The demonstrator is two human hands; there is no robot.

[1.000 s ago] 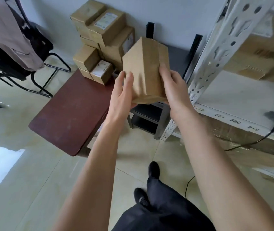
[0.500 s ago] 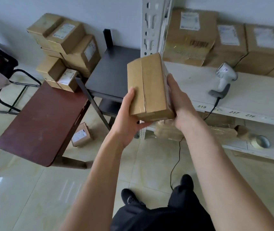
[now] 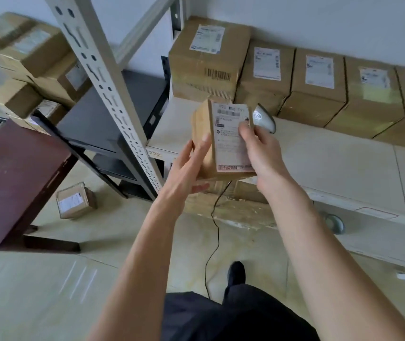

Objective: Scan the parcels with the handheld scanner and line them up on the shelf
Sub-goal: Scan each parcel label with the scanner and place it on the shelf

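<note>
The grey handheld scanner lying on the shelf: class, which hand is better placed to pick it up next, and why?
Probably the right hand: the grey handheld scanner lies just beyond its fingers, while the left hand can support the labelled brown cardboard parcel.

view: head, single | looks forward and down | near: both hands (image 3: 221,156) | beyond: shelf (image 3: 332,163), floor (image 3: 36,291)

Bright even daylight; soft shadows; motion blur throughout; wide-angle bending at edges; floor (image 3: 48,291) sheen.
</note>
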